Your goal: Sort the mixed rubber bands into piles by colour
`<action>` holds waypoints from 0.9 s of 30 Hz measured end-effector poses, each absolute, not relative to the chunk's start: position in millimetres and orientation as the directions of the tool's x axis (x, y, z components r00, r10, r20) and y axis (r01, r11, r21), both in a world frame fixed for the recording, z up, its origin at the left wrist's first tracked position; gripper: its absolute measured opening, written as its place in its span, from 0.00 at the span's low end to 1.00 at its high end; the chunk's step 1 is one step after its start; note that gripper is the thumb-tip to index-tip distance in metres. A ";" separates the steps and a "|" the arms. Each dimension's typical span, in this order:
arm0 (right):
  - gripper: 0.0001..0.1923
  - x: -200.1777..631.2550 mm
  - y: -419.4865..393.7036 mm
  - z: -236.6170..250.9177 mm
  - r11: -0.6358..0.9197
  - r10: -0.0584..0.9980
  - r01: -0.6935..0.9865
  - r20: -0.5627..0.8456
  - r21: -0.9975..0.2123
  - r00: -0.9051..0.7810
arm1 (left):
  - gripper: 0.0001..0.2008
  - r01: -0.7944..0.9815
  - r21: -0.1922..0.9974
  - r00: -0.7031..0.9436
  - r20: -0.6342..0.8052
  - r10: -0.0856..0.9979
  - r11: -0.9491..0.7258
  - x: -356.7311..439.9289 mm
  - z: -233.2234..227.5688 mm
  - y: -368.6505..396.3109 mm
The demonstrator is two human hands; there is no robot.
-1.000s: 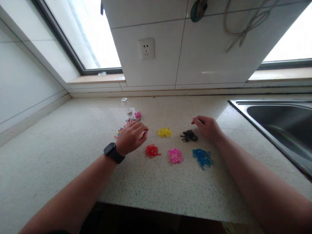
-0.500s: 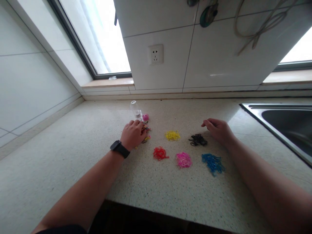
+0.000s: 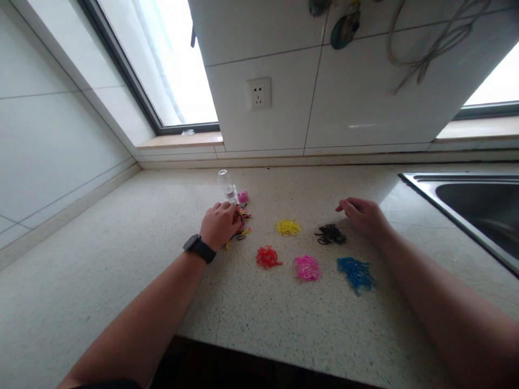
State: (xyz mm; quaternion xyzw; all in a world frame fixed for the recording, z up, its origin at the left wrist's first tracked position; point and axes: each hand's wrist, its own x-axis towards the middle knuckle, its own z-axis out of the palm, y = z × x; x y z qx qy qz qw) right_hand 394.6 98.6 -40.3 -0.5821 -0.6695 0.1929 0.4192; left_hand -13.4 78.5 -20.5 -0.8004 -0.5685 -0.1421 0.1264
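My left hand point(image 3: 220, 224), with a black watch point(image 3: 198, 248) on its wrist, lies over a mixed pile of small elastic bands point(image 3: 244, 217). Its fingers are curled into the pile, and part of the bands is hidden under them. My right hand point(image 3: 363, 214) rests on the counter just beyond the black bands point(image 3: 331, 234), fingers curled in, with nothing visible in them. Between the hands are sorted heaps: yellow bands point(image 3: 288, 227), red bands point(image 3: 268, 257), pink bands point(image 3: 307, 268) and blue bands point(image 3: 356, 274).
A clear plastic bottle-like container point(image 3: 225, 183) and a small pink item point(image 3: 243, 197) are behind my left hand. To the right, a steel sink point(image 3: 421, 181) is set into the speckled counter point(image 3: 251, 308). A socket point(image 3: 258, 93) is on the tiled wall.
The fingers of my left hand have shifted slightly within the mixed pile, showing a little more of it. My right hand and the sorted heaps keep their places; the view has tilted slightly.
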 end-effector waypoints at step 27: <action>0.21 395.7 101.9 -44.6 0.249 0.946 0.602 0.324 -0.758 0.017 | 0.04 0.893 0.080 0.346 0.510 0.788 -0.444 1.8 -10.9 70.9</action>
